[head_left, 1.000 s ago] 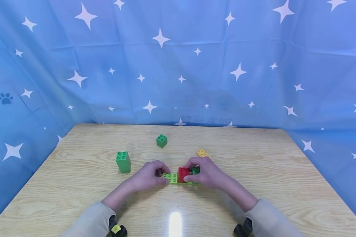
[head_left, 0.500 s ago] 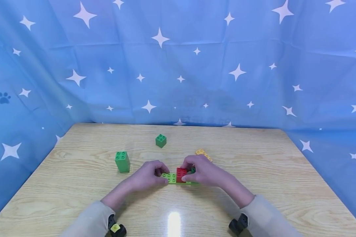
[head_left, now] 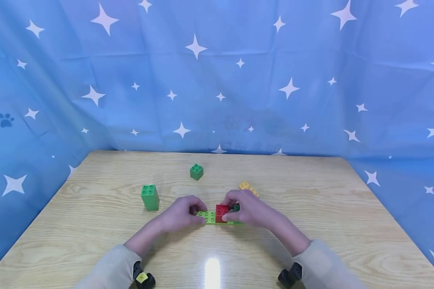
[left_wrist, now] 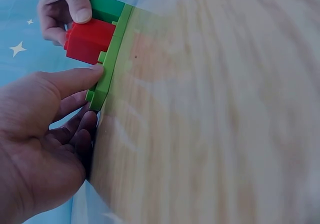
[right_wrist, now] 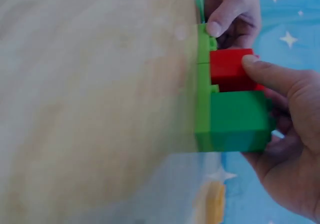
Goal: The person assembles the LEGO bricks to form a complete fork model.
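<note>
A light green studded base (head_left: 209, 217), in two plates end to end, lies along the table. My left hand (head_left: 182, 214) pinches its left end between thumb and fingers. On the base sits a red brick (head_left: 222, 214), and my right hand (head_left: 249, 208) grips its upper part. A darker green brick (right_wrist: 240, 121) stands on the base to the right of the red one, mostly behind my right hand in the head view. The left wrist view shows my left thumb (left_wrist: 82, 79) on the base's near edge.
A tall green block (head_left: 150, 197) stands to the left on the wooden table (head_left: 311, 192). Farther back is a small green brick (head_left: 197, 171). A yellow plate (head_left: 248, 188) lies behind my right hand. A blue star-patterned cloth (head_left: 217, 72) hangs beyond the table.
My right hand has shifted slightly left about the red brick and covers more of the darker green brick. My left hand has kept its hold on the base.
</note>
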A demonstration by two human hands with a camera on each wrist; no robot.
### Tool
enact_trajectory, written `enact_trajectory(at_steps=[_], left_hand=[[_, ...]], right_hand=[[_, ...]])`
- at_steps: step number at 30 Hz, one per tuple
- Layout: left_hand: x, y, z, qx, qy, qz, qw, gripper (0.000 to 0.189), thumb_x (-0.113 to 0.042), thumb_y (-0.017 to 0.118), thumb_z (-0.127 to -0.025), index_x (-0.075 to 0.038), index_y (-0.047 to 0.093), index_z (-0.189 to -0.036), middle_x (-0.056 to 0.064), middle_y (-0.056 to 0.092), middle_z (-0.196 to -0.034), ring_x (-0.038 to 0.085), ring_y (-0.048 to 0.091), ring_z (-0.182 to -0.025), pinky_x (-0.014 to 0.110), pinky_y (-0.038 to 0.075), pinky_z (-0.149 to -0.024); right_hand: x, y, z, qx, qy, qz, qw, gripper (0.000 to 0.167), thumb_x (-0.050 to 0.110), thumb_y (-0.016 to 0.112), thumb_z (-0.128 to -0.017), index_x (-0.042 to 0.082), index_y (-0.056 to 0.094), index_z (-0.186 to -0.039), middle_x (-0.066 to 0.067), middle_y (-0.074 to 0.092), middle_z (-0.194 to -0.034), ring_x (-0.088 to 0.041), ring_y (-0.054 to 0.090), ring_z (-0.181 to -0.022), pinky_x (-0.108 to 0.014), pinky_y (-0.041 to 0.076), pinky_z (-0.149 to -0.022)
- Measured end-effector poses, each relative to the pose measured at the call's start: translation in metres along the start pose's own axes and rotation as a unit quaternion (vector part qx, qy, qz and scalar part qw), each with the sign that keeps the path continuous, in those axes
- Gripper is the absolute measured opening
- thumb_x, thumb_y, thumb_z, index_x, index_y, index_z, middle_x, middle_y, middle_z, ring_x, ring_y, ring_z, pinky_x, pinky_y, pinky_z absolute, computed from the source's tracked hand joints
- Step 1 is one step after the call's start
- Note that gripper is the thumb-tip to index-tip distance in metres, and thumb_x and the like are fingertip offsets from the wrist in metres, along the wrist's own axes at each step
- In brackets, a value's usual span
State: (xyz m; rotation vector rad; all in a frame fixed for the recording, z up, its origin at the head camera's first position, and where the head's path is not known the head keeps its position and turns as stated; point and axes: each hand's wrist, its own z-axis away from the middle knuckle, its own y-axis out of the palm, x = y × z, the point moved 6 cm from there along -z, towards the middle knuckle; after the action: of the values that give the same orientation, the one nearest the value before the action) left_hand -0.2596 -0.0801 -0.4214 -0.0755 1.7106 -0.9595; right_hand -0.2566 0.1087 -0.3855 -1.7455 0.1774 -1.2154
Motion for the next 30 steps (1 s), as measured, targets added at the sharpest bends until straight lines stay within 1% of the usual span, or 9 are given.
enact_trajectory(at_steps=[4,7,9,12,14,16,21,24,30], left_hand=[[0.001,0.000,0.000,-0.003,-0.006,0.007,1.0000,0.024,-0.013,0.082,-0.087,-0.006,0.072,-0.108,-0.001,0.062,-0.091,0.016,0.056,-0.085,0.028,0.049,-0.074],[0.002,-0.002,0.000,-0.014,-0.016,0.025,0.9994,0.024,-0.014,0.081,-0.088,-0.006,0.072,-0.109,0.000,0.063,-0.093,0.016,0.057,-0.085,0.028,0.049,-0.074],[0.003,-0.005,-0.001,-0.030,-0.026,0.043,0.9983,0.024,-0.014,0.080,-0.089,-0.004,0.071,-0.110,0.001,0.064,-0.094,0.017,0.058,-0.086,0.028,0.051,-0.074],[0.005,-0.011,-0.004,-0.074,-0.042,0.065,0.9943,0.026,-0.013,0.079,-0.090,-0.002,0.071,-0.112,0.002,0.065,-0.096,0.017,0.059,-0.087,0.028,0.052,-0.074],[0.008,-0.017,-0.008,-0.115,-0.056,0.078,0.9887,0.027,-0.011,0.080,-0.089,-0.001,0.071,-0.113,0.004,0.066,-0.097,0.017,0.060,-0.087,0.029,0.054,-0.071],[0.010,-0.024,-0.012,-0.161,-0.070,0.087,0.9805,0.029,-0.009,0.080,-0.088,-0.001,0.070,-0.115,0.006,0.066,-0.100,0.018,0.061,-0.087,0.028,0.055,-0.068],[0.016,-0.040,-0.023,-0.257,-0.101,0.125,0.9531,0.038,-0.005,0.080,-0.087,0.001,0.067,-0.122,0.016,0.064,-0.113,0.024,0.062,-0.094,0.029,0.056,-0.066],[0.021,-0.047,-0.030,-0.288,-0.113,0.133,0.9415,0.042,-0.006,0.080,-0.088,0.000,0.065,-0.127,0.019,0.063,-0.120,0.027,0.061,-0.100,0.029,0.056,-0.069],[0.030,-0.053,-0.042,-0.308,-0.136,0.148,0.9299,0.051,-0.009,0.080,-0.088,0.001,0.060,-0.134,0.018,0.061,-0.126,0.030,0.059,-0.110,0.038,0.054,-0.086]], right_hand=[[-0.006,0.003,0.006,-0.029,-0.004,-0.018,0.9994,0.024,0.019,0.083,-0.088,0.011,0.071,-0.107,0.008,0.070,-0.098,-0.013,0.066,-0.092,-0.032,0.055,-0.084],[-0.008,0.004,0.009,-0.046,-0.005,-0.026,0.9986,0.026,0.019,0.084,-0.088,0.010,0.071,-0.109,0.007,0.071,-0.100,-0.013,0.066,-0.094,-0.033,0.055,-0.086],[-0.009,0.005,0.009,-0.051,-0.005,-0.028,0.9983,0.027,0.018,0.084,-0.088,0.009,0.071,-0.110,0.006,0.071,-0.101,-0.013,0.066,-0.094,-0.034,0.055,-0.087],[-0.010,0.005,0.009,-0.050,0.002,-0.033,0.9982,0.027,0.018,0.083,-0.088,0.010,0.071,-0.110,0.006,0.070,-0.101,-0.013,0.065,-0.094,-0.033,0.055,-0.086],[-0.011,0.006,0.008,-0.049,0.008,-0.039,0.9980,0.027,0.019,0.083,-0.088,0.010,0.071,-0.111,0.007,0.070,-0.101,-0.013,0.064,-0.094,-0.034,0.054,-0.086],[-0.012,0.006,0.008,-0.049,0.015,-0.046,0.9976,0.027,0.019,0.083,-0.088,0.010,0.071,-0.111,0.007,0.069,-0.101,-0.013,0.063,-0.095,-0.034,0.054,-0.086],[-0.015,0.007,0.009,-0.054,0.023,-0.059,0.9965,0.029,0.021,0.083,-0.088,0.010,0.071,-0.112,0.006,0.069,-0.101,-0.014,0.062,-0.096,-0.035,0.054,-0.087],[-0.017,0.008,0.010,-0.054,0.025,-0.065,0.9961,0.030,0.022,0.083,-0.088,0.009,0.071,-0.113,0.006,0.068,-0.102,-0.015,0.062,-0.096,-0.036,0.054,-0.087],[-0.019,0.008,0.009,-0.056,0.033,-0.080,0.9947,0.031,0.023,0.084,-0.088,0.010,0.071,-0.113,0.005,0.068,-0.102,-0.015,0.061,-0.097,-0.037,0.054,-0.087]])
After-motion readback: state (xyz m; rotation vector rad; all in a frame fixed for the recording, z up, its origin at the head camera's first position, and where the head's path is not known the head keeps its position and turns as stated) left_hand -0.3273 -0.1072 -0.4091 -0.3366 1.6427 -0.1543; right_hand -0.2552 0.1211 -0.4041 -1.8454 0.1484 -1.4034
